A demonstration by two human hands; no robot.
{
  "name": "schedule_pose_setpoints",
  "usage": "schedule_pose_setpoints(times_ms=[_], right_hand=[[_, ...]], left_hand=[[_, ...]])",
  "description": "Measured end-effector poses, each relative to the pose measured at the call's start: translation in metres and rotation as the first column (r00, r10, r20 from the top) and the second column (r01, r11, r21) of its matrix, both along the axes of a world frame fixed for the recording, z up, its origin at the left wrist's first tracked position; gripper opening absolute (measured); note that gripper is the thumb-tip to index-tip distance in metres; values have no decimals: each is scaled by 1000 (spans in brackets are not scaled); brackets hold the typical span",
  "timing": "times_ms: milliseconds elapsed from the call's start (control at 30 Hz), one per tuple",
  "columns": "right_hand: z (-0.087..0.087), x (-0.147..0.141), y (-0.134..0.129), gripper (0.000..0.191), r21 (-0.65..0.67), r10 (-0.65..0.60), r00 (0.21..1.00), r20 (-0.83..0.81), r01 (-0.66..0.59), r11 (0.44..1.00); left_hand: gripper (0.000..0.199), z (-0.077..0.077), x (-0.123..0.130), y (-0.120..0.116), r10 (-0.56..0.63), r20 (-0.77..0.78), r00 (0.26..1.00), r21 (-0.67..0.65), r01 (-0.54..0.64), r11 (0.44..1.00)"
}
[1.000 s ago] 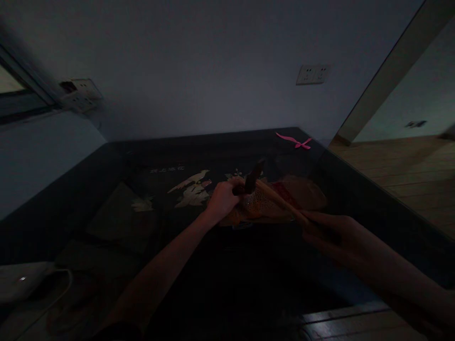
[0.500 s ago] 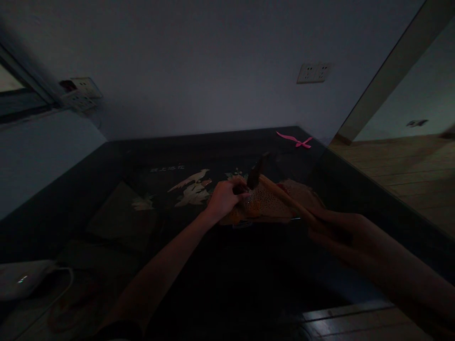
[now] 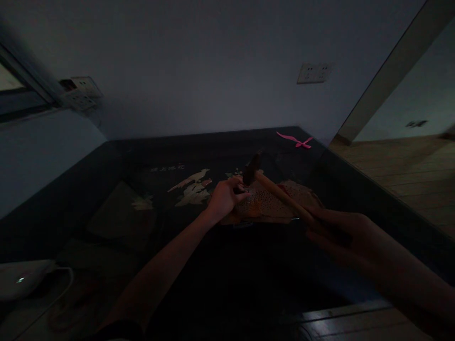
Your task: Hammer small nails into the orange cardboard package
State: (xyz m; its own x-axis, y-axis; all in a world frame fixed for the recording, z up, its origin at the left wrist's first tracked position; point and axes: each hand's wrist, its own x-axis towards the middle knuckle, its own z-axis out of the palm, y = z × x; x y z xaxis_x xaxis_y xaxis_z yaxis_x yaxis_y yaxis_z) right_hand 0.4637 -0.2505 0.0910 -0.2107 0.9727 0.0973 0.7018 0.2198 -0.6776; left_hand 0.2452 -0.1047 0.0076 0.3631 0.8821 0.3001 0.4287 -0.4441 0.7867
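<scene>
In the dim head view, my right hand [image 3: 341,232] is wrapped round the wooden handle of a hammer [image 3: 280,193], whose dark head is over the left part of a brown board [image 3: 268,201] dotted with many small holes or marks. My left hand [image 3: 225,196] rests at the board's left end, thumb and fingers pinched together beside the hammer head. What they pinch is too small and dark to make out. Orange patches [image 3: 254,207] show on the board near my left hand.
The dark glossy table [image 3: 213,270] bears a pale bird and flower picture [image 3: 194,189]. A pink ribbon [image 3: 300,142] lies near its back right edge. At the left front is a white device [image 3: 24,279] with a cable. Wall sockets [image 3: 313,73] are behind.
The hammer head has shifted slightly left, closer to the fingers of my left hand. My left hand has hardly moved.
</scene>
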Motion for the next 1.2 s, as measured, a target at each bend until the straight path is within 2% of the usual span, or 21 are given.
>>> schedule_pose_setpoints(times_ms=[100,233,433,567,700,833,900,967,1033,1067,1133,1200], right_hand=[[-3,1,0,21,-41,54,998,45,-52,998],[-16,2,3,24,-35,52,997,57,-50,998],[-13,2,-1,26,-56,9,997,-71,-13,998],[-17,1,-8,35,-147,-104,972,-212,74,986],[-32,1,-16,40,-218,-249,903,-351,180,959],[-50,5,-21,45,-275,-356,837,-416,257,926],[-60,6,-22,47,-294,-395,794,-462,284,913],[-68,5,-22,47,-301,-410,747,-524,288,909],[-77,4,-22,43,-295,-392,691,-607,262,919],[-81,3,-21,40,-291,-374,659,-652,238,927],[-91,2,-20,35,-275,-317,581,-749,162,948],[-101,2,-20,35,-247,-254,483,-838,78,966]], left_hand=[[14,-1,0,1,-3,16,1000,12,3,1000],[18,-4,0,2,-37,72,997,-28,39,999],[17,-1,1,0,-24,57,998,-8,24,1000],[34,12,-2,-2,-98,53,994,53,95,994],[45,29,-18,-5,-139,-56,989,148,146,978],[37,36,-39,-5,-131,-163,978,199,163,966],[31,36,-47,-8,-72,-177,981,255,117,960],[23,39,-52,-18,32,-149,988,361,24,932],[14,43,-55,-34,117,-96,989,494,-55,868],[12,44,-56,-44,118,-85,989,556,-51,830],[12,43,-58,-66,23,-139,990,643,72,762],[16,33,-59,-86,-120,-293,949,643,288,710]])
